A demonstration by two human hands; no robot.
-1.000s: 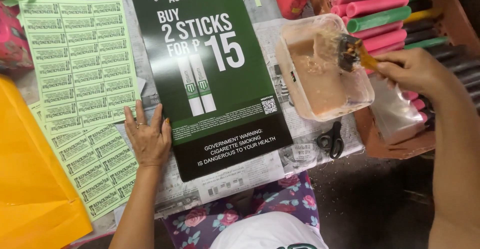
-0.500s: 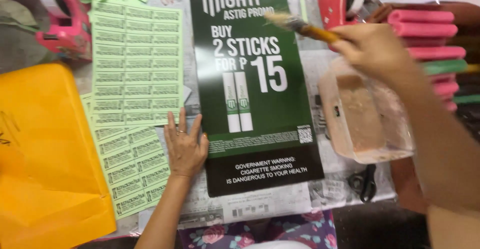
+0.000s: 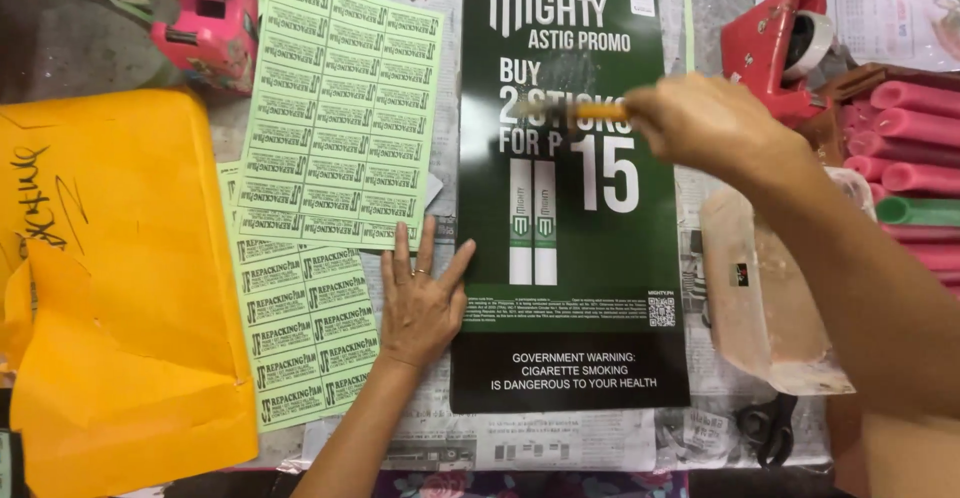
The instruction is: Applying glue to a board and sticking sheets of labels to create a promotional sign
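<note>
Green poster (image 3: 570,288) centre; pale-green label sheets (image 3: 340,118) just left.

A single head-worn camera looked almost straight down on the worktable (image 3: 720,18) from close above, with the near edge of the table at the bottom of the frame and its far part running out past the top. The view was near enough that the dark green poster (image 3: 570,258) filled the middle, and both forearms entered from the bottom and right edges.
</note>
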